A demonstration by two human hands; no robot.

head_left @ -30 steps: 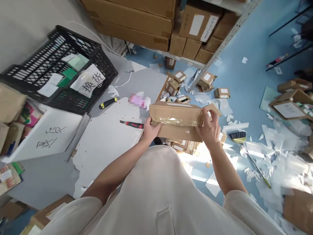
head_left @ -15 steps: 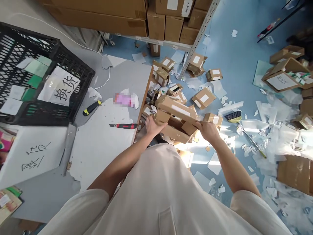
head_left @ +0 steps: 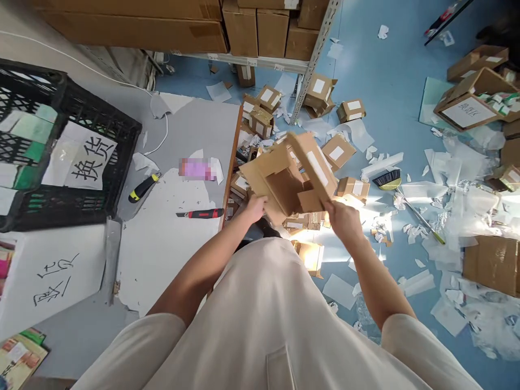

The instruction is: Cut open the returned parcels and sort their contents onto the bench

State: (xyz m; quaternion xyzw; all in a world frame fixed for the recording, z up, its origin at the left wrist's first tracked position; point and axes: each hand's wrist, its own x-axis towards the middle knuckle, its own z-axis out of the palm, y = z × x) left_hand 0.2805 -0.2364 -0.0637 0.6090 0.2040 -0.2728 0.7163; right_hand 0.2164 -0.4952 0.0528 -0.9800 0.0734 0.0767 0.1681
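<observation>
Between my hands, above the littered floor right of the table, is an open cardboard box [head_left: 284, 189]. Its flaps stand out and a white label shows on the right-hand panel. My left hand [head_left: 257, 208] pinches the box's near left edge. The near right corner is gripped by my right hand [head_left: 344, 219]. On the table lie a red and black utility knife [head_left: 200, 214], a yellow and black utility knife [head_left: 144, 188] and a pinkish item [head_left: 197, 169] blurred by pixels.
A black plastic crate [head_left: 122, 122] with a handwritten sign stands at the table's left. Several small boxes [head_left: 262, 120] lie heaped along the table edge [head_left: 232, 146]. A shelf post [head_left: 314, 59] rises ahead. Scrap wrap and a broom [head_left: 388, 180] lie on the floor at right.
The box has been tilted and its flaps spread apart, so more of its inside shows. Both hands still hold it. The view has shifted slightly.
</observation>
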